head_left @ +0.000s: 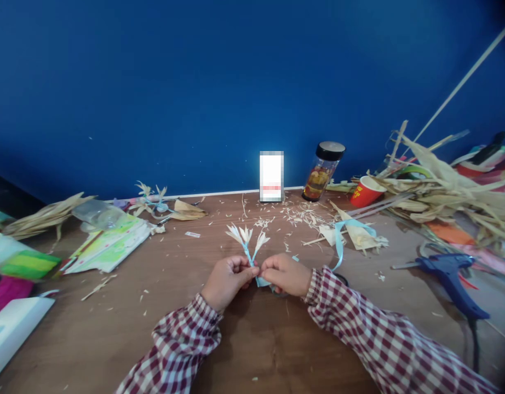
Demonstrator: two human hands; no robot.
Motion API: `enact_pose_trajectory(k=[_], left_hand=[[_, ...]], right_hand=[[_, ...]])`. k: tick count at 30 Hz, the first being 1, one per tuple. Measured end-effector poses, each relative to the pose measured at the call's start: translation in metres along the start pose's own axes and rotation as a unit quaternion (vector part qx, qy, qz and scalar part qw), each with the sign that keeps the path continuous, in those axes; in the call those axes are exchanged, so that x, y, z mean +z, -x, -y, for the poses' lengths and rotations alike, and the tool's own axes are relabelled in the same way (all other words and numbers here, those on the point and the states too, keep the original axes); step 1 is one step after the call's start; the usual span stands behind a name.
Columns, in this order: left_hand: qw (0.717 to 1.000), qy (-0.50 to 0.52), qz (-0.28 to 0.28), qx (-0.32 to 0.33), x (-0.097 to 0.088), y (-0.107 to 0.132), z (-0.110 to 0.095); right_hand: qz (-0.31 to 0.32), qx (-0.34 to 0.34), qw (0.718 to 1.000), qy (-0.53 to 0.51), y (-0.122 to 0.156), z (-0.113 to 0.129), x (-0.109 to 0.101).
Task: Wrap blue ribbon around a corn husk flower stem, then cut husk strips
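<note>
My left hand is closed on the stem of a small husk flower sprig. Its pale, pointed petals fan upward in clusters, and light blue tape wraps the stems. Just to the right, my right hand is pinched closed at the lower stem, on a strip of light blue tape that shows between the two hands. The fingertips of both hands almost meet, hiding the stem's lower end. Cut husk pieces lie beyond my right hand with a loose blue ribbon across them.
Husk shreds litter the table. At the right are a blue glue gun, a red paper cup and piled husks. A lidded bottle stands by the wall. Leftward lie a painted sheet and another flower sprig.
</note>
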State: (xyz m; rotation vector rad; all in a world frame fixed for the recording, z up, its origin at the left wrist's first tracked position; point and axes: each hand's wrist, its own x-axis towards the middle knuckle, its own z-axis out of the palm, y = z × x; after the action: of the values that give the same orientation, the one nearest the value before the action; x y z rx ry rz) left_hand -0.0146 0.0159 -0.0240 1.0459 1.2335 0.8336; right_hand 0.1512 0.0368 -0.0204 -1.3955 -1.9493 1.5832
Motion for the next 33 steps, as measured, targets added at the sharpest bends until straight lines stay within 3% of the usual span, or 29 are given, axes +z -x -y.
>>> enact_pose_trajectory(k=[9,16,20,27,33], left_hand=[[0.999,-0.04,-0.008,0.035,0.003,-0.001,0.003],[0.997,-0.063,-0.025,0.033,0.008,0.002,0.0],[0.995,-0.077,-0.041,0.047,0.011,0.002,0.0],[0.994,-0.08,-0.022,0.069,0.012,0.004,-0.002],[0.997,-0.069,0.0,0.043,0.006,0.004,0.001]], right_hand=[[-0.038,-0.012,0.999,0.038,0.006,0.002,0.0],[-0.085,-0.045,0.988,0.125,0.009,0.006,0.003],[-0.091,-0.043,0.988,0.113,0.01,0.006,0.005],[-0.066,-0.07,0.992,0.077,0.012,0.004,0.001],[-0.032,-0.061,0.996,0.063,0.013,0.007,-0.003]])
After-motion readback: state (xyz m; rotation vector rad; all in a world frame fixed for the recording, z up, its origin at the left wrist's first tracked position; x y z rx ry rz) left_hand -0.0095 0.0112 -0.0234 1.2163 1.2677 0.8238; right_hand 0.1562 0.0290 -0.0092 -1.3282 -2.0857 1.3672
